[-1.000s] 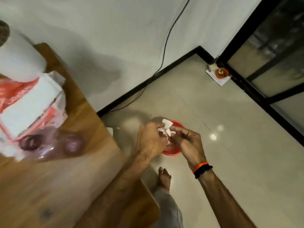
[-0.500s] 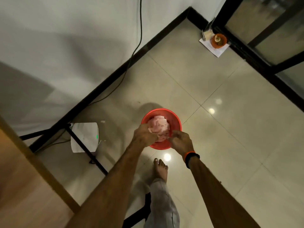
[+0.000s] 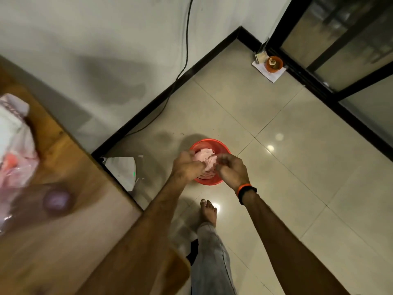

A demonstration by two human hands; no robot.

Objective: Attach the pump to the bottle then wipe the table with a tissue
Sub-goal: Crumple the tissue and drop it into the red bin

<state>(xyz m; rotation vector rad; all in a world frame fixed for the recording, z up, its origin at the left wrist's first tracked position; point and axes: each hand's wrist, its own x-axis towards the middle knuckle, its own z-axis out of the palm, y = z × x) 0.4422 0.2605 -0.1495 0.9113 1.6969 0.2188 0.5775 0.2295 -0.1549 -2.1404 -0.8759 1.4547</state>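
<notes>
Both my hands hover over a red bin (image 3: 223,148) on the floor, which holds crumpled pinkish tissues (image 3: 204,155). My left hand (image 3: 186,168) shows its back with the fingers curled under, right at the tissue pile; its grip is hidden. My right hand (image 3: 231,170), with an orange and black wristband, has its fingers curled with nothing seen between them. On the wooden table (image 3: 63,241) at the left, a blurred bottle with a purple top (image 3: 56,200) stands beside a plastic-wrapped tissue pack (image 3: 14,145).
A white device (image 3: 123,171) sits on the floor under the table edge. My bare foot (image 3: 208,211) stands below the bin. A black cable (image 3: 187,45) runs down the wall. In the far corner, a small orange dish (image 3: 274,63) rests on paper by a glass door.
The white tissue held between my hands a second ago is no longer in them. My hands stay over the bin. The view has swung back left, so the table shows again.
</notes>
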